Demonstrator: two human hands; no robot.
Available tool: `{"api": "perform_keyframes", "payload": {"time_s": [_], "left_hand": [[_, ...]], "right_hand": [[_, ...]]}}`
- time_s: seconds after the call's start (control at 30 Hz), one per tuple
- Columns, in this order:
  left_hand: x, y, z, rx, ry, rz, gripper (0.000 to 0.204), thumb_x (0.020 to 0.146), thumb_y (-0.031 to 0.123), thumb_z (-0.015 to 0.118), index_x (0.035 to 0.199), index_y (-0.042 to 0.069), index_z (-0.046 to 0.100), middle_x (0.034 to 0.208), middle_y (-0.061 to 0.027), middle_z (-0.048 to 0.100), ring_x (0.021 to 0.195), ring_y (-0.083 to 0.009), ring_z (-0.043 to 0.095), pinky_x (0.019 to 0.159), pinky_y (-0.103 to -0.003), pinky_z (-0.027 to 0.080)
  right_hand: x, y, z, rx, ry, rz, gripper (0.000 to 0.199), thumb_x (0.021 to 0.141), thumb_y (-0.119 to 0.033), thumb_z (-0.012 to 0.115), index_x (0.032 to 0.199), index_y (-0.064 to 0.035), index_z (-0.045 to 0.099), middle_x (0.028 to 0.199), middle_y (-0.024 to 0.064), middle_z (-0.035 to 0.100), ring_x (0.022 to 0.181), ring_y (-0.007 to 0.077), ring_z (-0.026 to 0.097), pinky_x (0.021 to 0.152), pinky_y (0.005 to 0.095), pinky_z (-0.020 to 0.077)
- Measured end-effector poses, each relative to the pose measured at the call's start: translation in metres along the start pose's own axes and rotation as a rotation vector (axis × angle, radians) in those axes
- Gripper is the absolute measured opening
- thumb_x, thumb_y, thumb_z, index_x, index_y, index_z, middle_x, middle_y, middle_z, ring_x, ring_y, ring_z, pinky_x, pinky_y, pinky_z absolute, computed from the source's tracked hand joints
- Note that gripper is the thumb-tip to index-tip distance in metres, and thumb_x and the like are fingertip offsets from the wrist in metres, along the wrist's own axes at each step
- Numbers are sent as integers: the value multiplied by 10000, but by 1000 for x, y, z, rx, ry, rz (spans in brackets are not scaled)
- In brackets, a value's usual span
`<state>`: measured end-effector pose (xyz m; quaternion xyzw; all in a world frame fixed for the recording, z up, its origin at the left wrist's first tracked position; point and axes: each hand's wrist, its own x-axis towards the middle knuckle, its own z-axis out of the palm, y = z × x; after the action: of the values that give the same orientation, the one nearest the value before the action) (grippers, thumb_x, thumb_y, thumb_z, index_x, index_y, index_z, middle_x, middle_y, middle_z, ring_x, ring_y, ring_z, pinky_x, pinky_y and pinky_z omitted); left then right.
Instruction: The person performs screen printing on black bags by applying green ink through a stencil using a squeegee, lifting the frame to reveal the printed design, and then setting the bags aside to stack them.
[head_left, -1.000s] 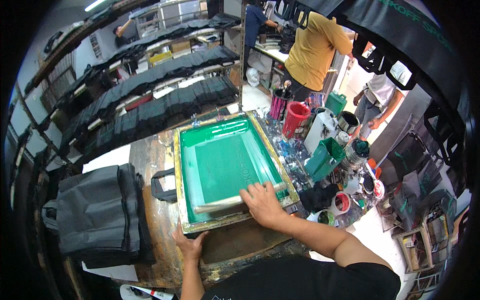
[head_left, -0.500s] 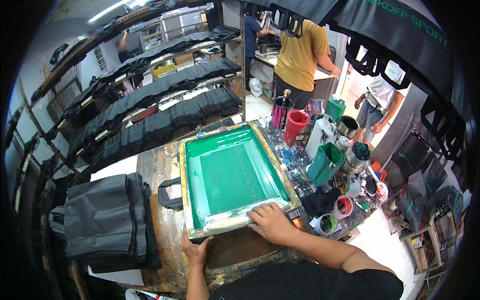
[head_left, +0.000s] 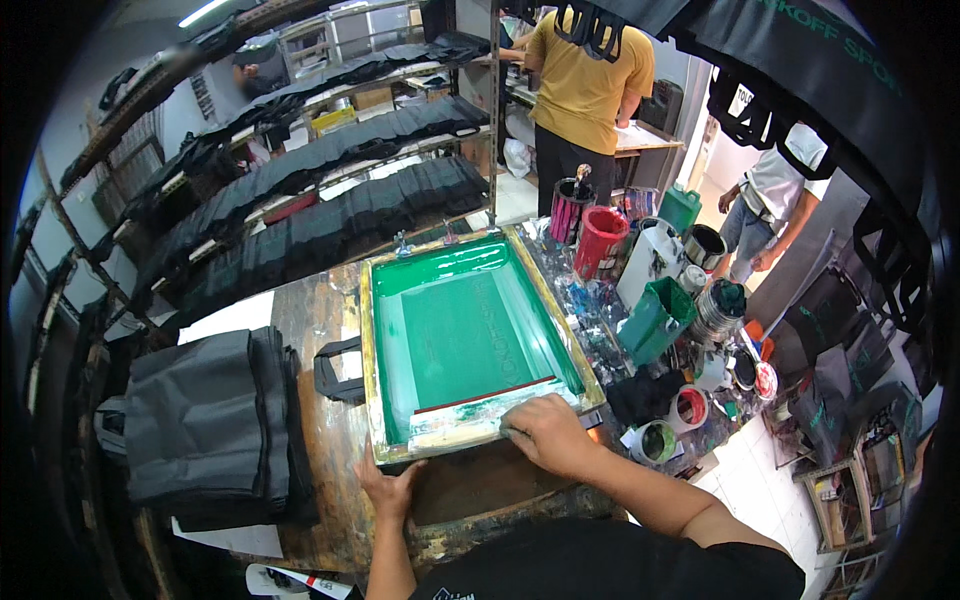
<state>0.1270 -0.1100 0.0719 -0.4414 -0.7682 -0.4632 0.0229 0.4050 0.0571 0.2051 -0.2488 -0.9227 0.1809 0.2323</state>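
Observation:
A wooden-framed printing screen (head_left: pixel 372 330) lies on the worktable, its mesh spread with green ink, thicker along the far end. At the near end rests a wide squeegee (head_left: pixel 470 414), ink-smeared, with a dark red blade edge facing away from me. My right hand (head_left: pixel 550 435) is closed over the squeegee's right part; its fingertips are partly hidden. My left hand (head_left: pixel 388 488) holds the screen's near left corner, fingers along the left side and thumb by the near edge. A black bag handle (head_left: pixel 338 372) sticks out from under the screen's left side.
A stack of black bags (head_left: pixel 200 420) sits at left. Ink pots, including a red tub (head_left: pixel 600 240) and a green container (head_left: pixel 655 320), crowd the right. Racks of black bags (head_left: pixel 350 210) stand beyond; more bags hang overhead. A person in a yellow shirt (head_left: pixel 590 80) stands behind.
The squeegee has tipped, so its dark red blade edge now shows. My right hand has turned with it and closed more. My left hand stays at the corner. The view has shifted slightly.

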Motion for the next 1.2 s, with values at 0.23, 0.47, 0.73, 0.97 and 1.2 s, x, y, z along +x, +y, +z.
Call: {"api": "perform_keyframes", "payload": {"time_s": [0.23, 0.47, 0.73, 0.97, 1.2], "left_hand": [[4, 2, 5, 6, 5, 1, 1116, 597, 412, 1008, 1491, -29, 507, 1220, -238, 665, 1107, -444, 556, 991, -525, 422], [6, 7, 2, -72, -55, -130, 1064, 653, 318, 999, 1520, -19, 483, 1324, -257, 618, 1209, -418, 550, 1081, -501, 379], [-1, -11, 6, -162, -20, -119, 1076, 650, 329, 1002, 1527, -12, 479, 1256, -248, 601, 1185, -395, 553, 1037, -480, 428], [2, -4, 4, -123, -12, -84, 1132, 624, 402, 1010, 1546, 18, 477, 1191, -238, 587, 1104, -408, 532, 988, -494, 431], [3, -3, 7, -87, -7, -86, 1124, 592, 393, 1016, 1511, -4, 503, 1194, -247, 623, 1107, -415, 528, 987, -505, 427]], "right_hand": [[-6, -8, -40, 5, 93, -16, 145, 877, -114, 736, 1004, -62, 687, 948, 105, 685, 961, 321, 649, 866, 447, 464], [-57, 10, -110, -269, 27, 264, 165, 958, -219, 629, 889, -68, 623, 853, 141, 639, 889, 353, 635, 806, 485, 457], [-126, 23, -181, -438, -458, 893, 194, 910, -255, 657, 971, -82, 719, 933, 186, 709, 950, 384, 682, 903, 497, 501], [-94, -6, -136, -229, -82, 272, 551, 778, -295, 877, 1257, -121, 665, 1115, 95, 672, 1111, 311, 615, 935, 454, 450], [23, 4, -32, -318, -372, -191, 708, 790, -422, 866, 1343, -90, 573, 1265, 115, 613, 1182, 321, 590, 937, 468, 489]]}}
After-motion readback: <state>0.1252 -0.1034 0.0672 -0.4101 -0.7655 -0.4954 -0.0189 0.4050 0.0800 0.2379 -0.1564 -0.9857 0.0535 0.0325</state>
